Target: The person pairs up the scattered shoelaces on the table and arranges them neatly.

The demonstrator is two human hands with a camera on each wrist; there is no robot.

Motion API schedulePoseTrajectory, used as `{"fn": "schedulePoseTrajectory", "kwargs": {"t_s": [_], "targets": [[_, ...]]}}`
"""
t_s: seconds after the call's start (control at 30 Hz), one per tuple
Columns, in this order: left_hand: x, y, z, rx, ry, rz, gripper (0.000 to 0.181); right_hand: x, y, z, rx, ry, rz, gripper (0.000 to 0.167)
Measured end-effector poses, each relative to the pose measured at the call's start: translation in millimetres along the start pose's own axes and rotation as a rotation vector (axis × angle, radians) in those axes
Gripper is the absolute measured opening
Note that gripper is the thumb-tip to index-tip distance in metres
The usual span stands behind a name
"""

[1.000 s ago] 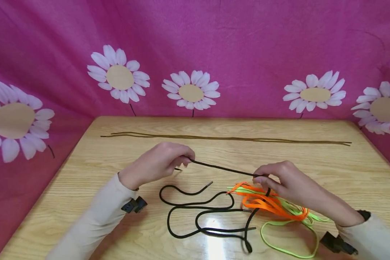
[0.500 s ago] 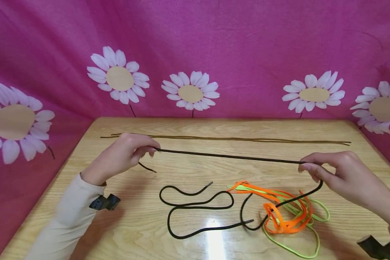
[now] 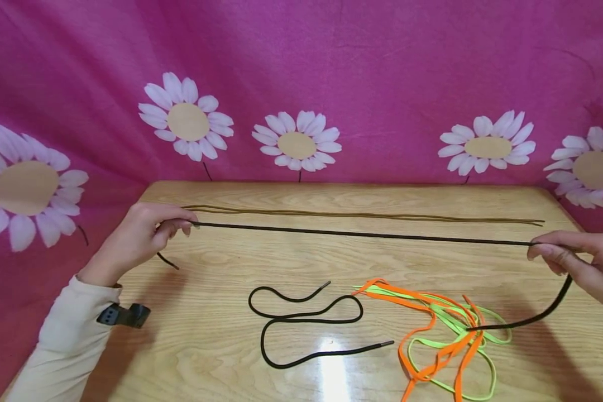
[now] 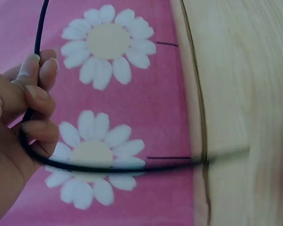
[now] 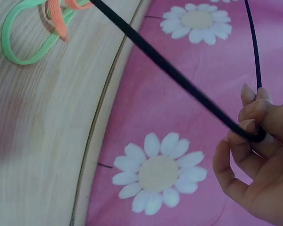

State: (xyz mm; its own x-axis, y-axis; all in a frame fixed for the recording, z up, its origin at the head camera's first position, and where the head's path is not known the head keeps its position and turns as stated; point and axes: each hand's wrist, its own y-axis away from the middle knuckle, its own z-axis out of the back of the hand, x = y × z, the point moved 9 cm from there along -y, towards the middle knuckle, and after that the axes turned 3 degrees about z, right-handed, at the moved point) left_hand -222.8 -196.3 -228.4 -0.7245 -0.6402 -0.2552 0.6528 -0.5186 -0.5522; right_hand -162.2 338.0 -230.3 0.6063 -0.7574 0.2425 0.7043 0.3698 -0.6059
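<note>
A black cord (image 3: 362, 233) is stretched nearly straight above the table between both hands. At the left, my left hand (image 3: 139, 237) pinches it between thumb and fingers; a short tail hangs below. In the left wrist view the tail (image 4: 108, 168) curves away from the left hand (image 4: 23, 108). My right hand (image 3: 588, 259) pinches the cord at the far right, and the remainder droops back to the orange laces (image 3: 449, 352) and green laces (image 3: 493, 379). The right wrist view shows the cord (image 5: 174, 73) bending round the fingers of the right hand (image 5: 259, 150).
Another black cord (image 3: 311, 321) lies in loose curves at the middle of the wooden table (image 3: 216, 346). Two thin brown cords (image 3: 331, 214) lie side by side along the back. Behind the table hangs a pink cloth (image 3: 382, 67) with white flowers.
Both hands have moved apart, left hand leftward and right hand rightward, lengthening the straight stretch of cord. The cord's loops have left the table's middle, and the orange laces have shifted and spread.
</note>
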Motion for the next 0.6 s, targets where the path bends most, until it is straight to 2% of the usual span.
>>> {"fn": "schedulePoseTrajectory", "kwargs": {"t_s": [0.17, 0.3, 0.4, 0.5, 0.6], "targets": [[13.9, 3.2, -3.7, -0.005, -0.005, 0.018, 0.027, -26.6, 8.1, 0.1, -0.013, -0.123, -0.076, 0.044], [23.0, 5.8, -5.4, -0.014, -0.012, 0.020, 0.025, -52.0, 15.6, -0.2, -0.037, -0.253, -0.092, 0.047], [29.8, 7.8, -6.5, 0.002, -0.018, 0.046, 0.025, -72.7, 23.3, 0.3, -0.048, -0.363, -0.097, 0.047], [36.6, 9.5, -8.3, 0.036, -0.016, 0.084, 0.024, -98.9, 34.3, 0.6, -0.038, -0.409, -0.136, 0.050], [45.0, 11.3, -9.3, 0.064, -0.019, 0.122, 0.024, -136.5, 50.9, 0.4, -0.040, -0.411, -0.200, 0.054]]}}
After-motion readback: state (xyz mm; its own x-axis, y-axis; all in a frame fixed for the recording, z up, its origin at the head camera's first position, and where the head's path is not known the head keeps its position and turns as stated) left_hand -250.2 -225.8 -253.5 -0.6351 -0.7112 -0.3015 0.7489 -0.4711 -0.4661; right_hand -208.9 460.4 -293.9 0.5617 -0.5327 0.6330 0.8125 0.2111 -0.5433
